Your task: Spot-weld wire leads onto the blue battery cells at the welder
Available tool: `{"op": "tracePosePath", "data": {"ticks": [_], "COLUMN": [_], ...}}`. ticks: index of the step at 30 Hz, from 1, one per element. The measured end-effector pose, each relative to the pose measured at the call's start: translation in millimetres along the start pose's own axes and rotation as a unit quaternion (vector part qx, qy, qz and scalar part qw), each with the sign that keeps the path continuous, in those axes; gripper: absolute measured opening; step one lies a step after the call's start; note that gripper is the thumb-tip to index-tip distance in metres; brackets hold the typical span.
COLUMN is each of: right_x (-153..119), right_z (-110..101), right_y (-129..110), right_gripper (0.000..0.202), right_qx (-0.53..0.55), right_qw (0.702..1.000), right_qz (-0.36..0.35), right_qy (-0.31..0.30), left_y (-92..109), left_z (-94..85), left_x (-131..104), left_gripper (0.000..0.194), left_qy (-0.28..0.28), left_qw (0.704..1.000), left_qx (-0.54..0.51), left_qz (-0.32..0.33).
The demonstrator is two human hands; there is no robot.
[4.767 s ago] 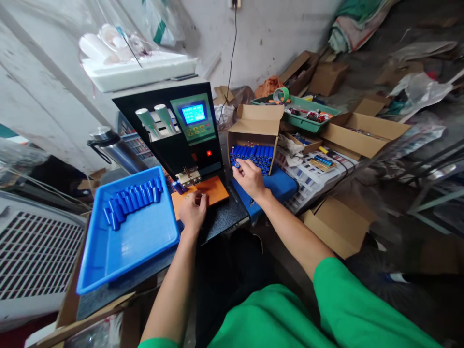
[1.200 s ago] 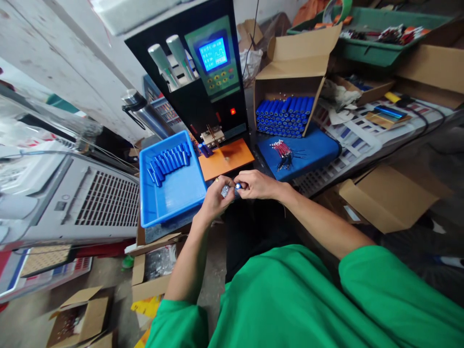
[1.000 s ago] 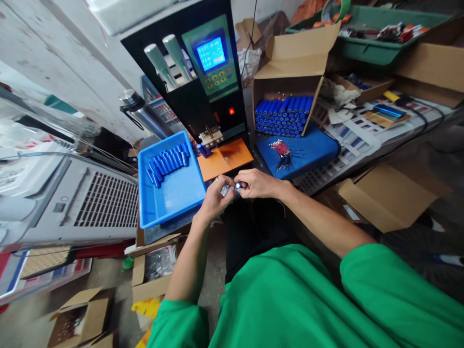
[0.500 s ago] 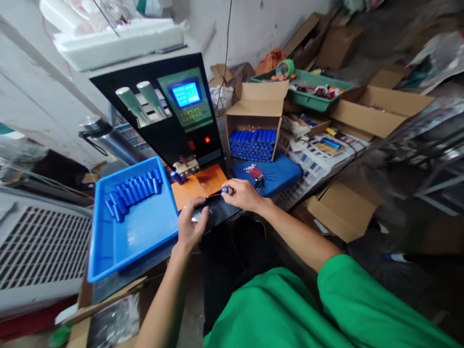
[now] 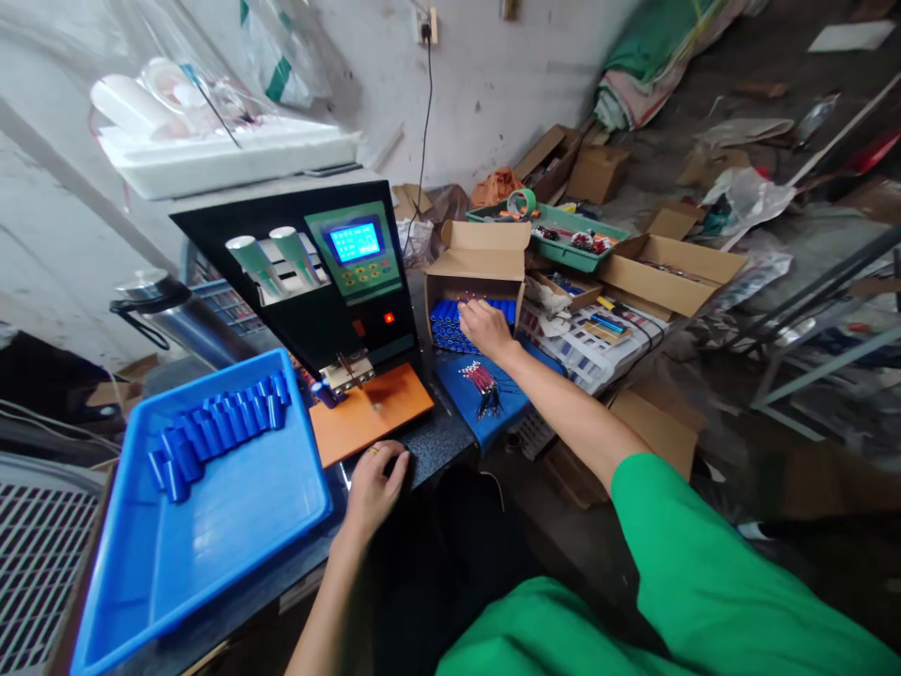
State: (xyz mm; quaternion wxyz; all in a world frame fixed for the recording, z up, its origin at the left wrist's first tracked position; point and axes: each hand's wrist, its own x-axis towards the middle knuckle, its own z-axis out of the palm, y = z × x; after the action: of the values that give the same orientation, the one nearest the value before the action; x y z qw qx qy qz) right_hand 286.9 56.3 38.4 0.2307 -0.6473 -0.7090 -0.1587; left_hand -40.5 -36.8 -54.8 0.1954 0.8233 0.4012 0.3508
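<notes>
The black machine [image 5: 316, 324] stands on the bench [image 5: 443, 441], with its screen [image 5: 356, 242] lit blue and a red light [image 5: 389, 318] glowing below it. Just right of the machine is an open carton [image 5: 488, 237], lying with its mouth toward the person and packed with blue cells [image 5: 448, 334] in stacked rows.

The right hand [image 5: 484, 327] is at the mouth of this carton, right of the machine, and covers some of the upper cells. Its fingers are bent in toward the thumb; whether they have hold of anything I cannot tell. The left hand [image 5: 377, 477] is in front of the machine, at the near edge of the bench, loosely curled with the thumb close to the forefinger. I cannot tell whether anything is held in it.

An orange board [image 5: 398, 399] lies at the foot of the machine, between it and the left hand. A couple of dark blue cells [image 5: 326, 394] are at the board's left end, beside the machine's metal clamp [image 5: 350, 374]. Left of the machine and nearer the person is a blue tray [image 5: 236, 540], with a slanting row of blue cells [image 5: 218, 422] across its far part. To the right of the machine, in front of the carton, a bunch of red and black wires [image 5: 484, 387] with white tips lies on a blue surface [image 5: 513, 418]. A steel flask [image 5: 179, 314] leans left of the machine.
</notes>
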Motion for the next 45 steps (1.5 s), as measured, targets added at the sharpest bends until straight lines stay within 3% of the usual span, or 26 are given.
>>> {"op": "tracePosePath", "data": {"ticks": [5, 10, 13, 19, 25, 29, 32, 36, 39, 42, 45], "right_x": [7.8, 19.3, 18.8, -21.4, -56.7, -58.5, -54.5, -50.3, -51.3, -53.4, -53.2], "right_z": [2.8, -8.4, -15.6, -16.9, 10.6, 19.4, 21.4, 28.6, 36.6, 41.9, 41.0], "right_y": [-6.9, -10.7, -9.1, 0.7, 16.5, 0.3, -20.1, -35.7, -33.9, -22.9, -7.6], "right_gripper": [0.035, 0.040, 0.039, 0.032, 0.018, 0.016, 0.021, 0.028, 0.027, 0.020, 0.010], "right_qx": [-0.052, -0.065, -0.062, 0.036, 0.157, 0.153, 0.090, 0.033, 0.057, 0.167, 0.367], "right_qw": [0.991, 0.979, 0.980, 0.991, 0.947, 0.951, 0.961, 0.957, 0.961, 0.955, 0.893], "right_qz": [0.057, 0.108, 0.114, 0.100, 0.204, 0.167, 0.129, 0.128, 0.141, 0.186, 0.256], "right_qy": [-0.106, -0.158, -0.154, -0.080, -0.192, -0.213, -0.227, -0.257, -0.232, -0.157, -0.052], "left_y": [-1.8, -1.9, -0.8, -0.3, -1.0, -0.3, 1.6, 4.8, 5.7, 5.2, 4.3], "left_z": [0.3, 2.4, 4.1, 6.8, 8.3, 8.5, 7.7, 6.7, 7.1, 8.0, 8.5], "left_x": [-1.2, -1.1, -0.8, 0.4, 0.8, 0.1, -0.1, 0.3, 0.5, 0.4, 0.4], "left_gripper": [0.022, 0.024, 0.024, 0.025, 0.024, 0.024, 0.024, 0.024, 0.023, 0.023, 0.023], "left_qy": [0.008, 0.007, 0.014, 0.021, 0.022, 0.026, 0.028, 0.035, 0.037, 0.036, 0.035], "left_qw": [1.000, 1.000, 1.000, 1.000, 1.000, 0.999, 0.999, 0.999, 0.999, 0.999, 0.999], "left_qx": [-0.005, -0.005, -0.011, -0.014, -0.015, -0.012, -0.009, -0.009, -0.009, -0.010, -0.009], "left_qz": [-0.002, -0.005, -0.006, -0.011, -0.015, -0.022, -0.020, -0.015, -0.019, -0.019, -0.016]}}
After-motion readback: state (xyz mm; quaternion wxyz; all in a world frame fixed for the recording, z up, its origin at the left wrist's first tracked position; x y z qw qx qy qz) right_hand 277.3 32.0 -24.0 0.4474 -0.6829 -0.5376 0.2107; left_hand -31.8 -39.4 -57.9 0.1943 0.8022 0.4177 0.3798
